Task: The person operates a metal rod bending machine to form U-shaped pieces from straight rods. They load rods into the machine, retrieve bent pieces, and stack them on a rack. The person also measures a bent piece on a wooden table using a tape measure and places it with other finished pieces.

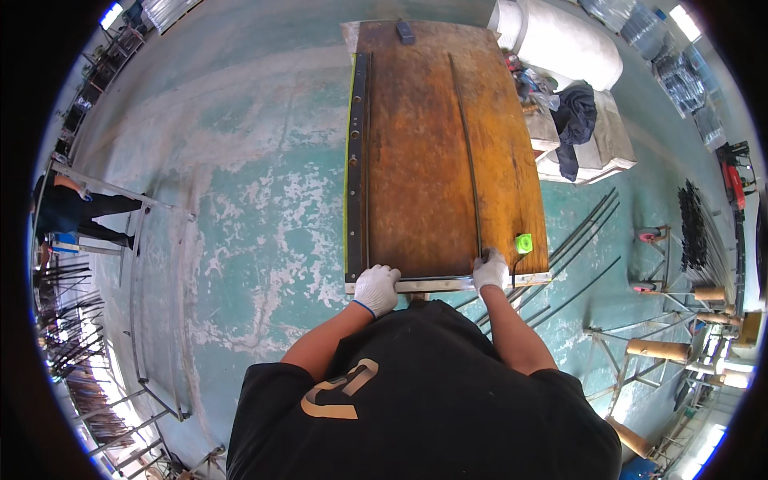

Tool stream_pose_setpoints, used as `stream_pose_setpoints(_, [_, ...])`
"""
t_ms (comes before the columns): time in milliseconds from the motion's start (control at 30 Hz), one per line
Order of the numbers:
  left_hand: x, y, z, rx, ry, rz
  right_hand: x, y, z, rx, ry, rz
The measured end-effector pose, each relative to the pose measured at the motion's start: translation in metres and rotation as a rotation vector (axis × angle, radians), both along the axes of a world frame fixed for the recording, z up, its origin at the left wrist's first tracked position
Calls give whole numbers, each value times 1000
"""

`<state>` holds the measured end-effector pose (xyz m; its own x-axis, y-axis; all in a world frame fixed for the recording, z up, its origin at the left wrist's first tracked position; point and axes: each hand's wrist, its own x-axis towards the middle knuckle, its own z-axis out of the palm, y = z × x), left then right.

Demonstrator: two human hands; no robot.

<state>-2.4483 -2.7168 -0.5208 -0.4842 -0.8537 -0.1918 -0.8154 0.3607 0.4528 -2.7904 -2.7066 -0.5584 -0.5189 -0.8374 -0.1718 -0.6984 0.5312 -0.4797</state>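
Observation:
A brown, stained wooden board [420,144] forms the top of the work table before me, with a pale metal strip [436,285] along its near edge. My right hand [490,272], in a white knit glove, is closed at the near end of a thin dark rod [466,144] that runs lengthwise over the board. At the near left corner my left hand [377,289], gloved too, has its fingers curled over the metal strip. What they hold, if anything, is hidden. Another thin dark rod [369,176] ends beside it, along a black perforated rail [356,160].
A green tape measure [523,243] lies near my right hand. At the far end sits a small dark block [406,33]. Dark cloth [574,124] and a large white roll [568,44] are to the right. Long rods [580,232] lie beyond the board's right edge. Another person [88,210] stands far left.

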Motion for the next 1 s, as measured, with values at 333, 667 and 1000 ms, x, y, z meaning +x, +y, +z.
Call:
stream_pose_setpoints(333, [8,1,-1,16,-6,58,3,6,-2,-28,12,92])
stream_pose_setpoints(667, [3,0,0,-11,9,79,5,0,-5,2,72,75])
stream_pose_setpoints(1000, [10,10,10,61,193,353,7,-28,58,-215,-1335,-345])
